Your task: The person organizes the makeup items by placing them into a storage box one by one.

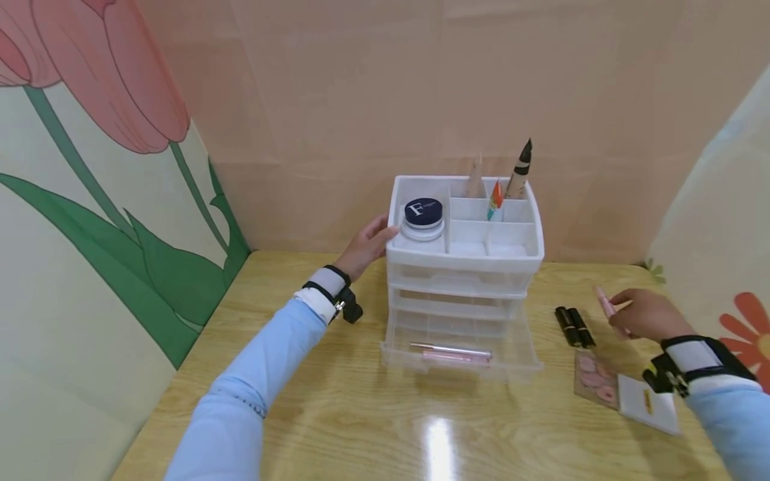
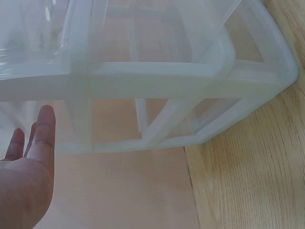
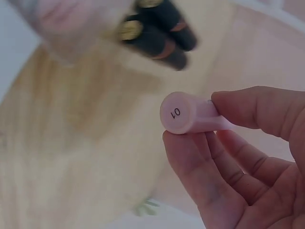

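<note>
My left hand [image 1: 368, 244] rests on the upper left side of a white plastic drawer organizer [image 1: 464, 255], its fingers fairly straight in the left wrist view. Between thumb and fingers, my right hand [image 1: 652, 314] pinches a slim pink cosmetic tube [image 1: 606, 304]. The tube's end, marked 01, faces the camera in the right wrist view. The organizer's clear bottom drawer [image 1: 462, 367] is pulled out, with a silver-and-pink pen-like stick [image 1: 451, 349] and a pink one [image 1: 448, 357] lying inside. A dark-lidded jar [image 1: 424, 212] sits in the top tray's left compartment.
Two black lipstick-like tubes [image 1: 567, 326] lie right of the organizer. Nearer are a pink patterned palette [image 1: 595, 381] and a white flat case [image 1: 648, 404]. A dark-tipped brush [image 1: 520, 168] and an orange-and-teal item [image 1: 495, 200] stand in the top tray.
</note>
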`<state>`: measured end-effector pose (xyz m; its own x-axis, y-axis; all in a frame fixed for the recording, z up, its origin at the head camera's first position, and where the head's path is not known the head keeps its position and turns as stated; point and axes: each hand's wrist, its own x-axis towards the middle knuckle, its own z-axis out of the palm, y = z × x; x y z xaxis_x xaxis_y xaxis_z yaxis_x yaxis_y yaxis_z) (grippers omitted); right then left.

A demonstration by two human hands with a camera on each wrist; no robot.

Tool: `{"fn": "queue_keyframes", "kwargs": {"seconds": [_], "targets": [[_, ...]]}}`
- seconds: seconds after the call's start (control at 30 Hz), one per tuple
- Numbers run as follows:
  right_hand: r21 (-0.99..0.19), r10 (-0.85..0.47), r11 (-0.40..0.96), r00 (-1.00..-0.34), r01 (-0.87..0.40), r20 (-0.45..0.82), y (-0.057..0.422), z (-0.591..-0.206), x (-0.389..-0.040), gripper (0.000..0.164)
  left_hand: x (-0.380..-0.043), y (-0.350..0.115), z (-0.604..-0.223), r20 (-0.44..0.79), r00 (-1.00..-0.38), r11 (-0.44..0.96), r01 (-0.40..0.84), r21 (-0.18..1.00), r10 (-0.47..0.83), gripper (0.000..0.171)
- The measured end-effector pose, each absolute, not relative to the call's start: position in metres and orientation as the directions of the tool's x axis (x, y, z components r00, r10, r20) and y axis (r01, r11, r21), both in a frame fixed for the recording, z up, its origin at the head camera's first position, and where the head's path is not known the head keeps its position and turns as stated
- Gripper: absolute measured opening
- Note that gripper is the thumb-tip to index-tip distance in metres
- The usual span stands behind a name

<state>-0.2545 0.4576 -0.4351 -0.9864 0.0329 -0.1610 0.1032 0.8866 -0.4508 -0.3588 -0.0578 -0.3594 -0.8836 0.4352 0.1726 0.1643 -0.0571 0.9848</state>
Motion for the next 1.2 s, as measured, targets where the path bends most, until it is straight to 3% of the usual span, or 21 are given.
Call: {"fn": "queue_keyframes", "kwargs": {"seconds": [0.33, 0.73, 1.0, 1.2], "targets": [[-0.492, -0.015, 0.871, -0.999, 0.01, -0.048, 0.417, -0.376, -0.239, 0.055, -0.362, -0.06, -0.359, 0.179, -0.885, -0.057, 0.171, 0.984, 0.431, 0.053], [-0.48, -0.111, 0.861, -0.982, -0.17, 0.15, 0.345, -0.317, -0.206, 0.041, -0.364, -0.058, -0.36, 0.193, -0.883, -0.089, 0.171, 0.981, 0.428, 0.051], [-0.365, -0.312, 0.84, -0.908, -0.401, 0.278, 0.294, -0.288, -0.191, 0.028, -0.366, -0.058, -0.36, 0.193, -0.883, -0.109, 0.162, 0.981, 0.428, 0.051], [-0.271, -0.481, 0.803, -0.846, -0.531, 0.23, 0.256, -0.28, -0.196, 0.028, -0.366, -0.058, -0.359, 0.186, -0.888, -0.089, 0.164, 0.982, 0.42, 0.051]]}}
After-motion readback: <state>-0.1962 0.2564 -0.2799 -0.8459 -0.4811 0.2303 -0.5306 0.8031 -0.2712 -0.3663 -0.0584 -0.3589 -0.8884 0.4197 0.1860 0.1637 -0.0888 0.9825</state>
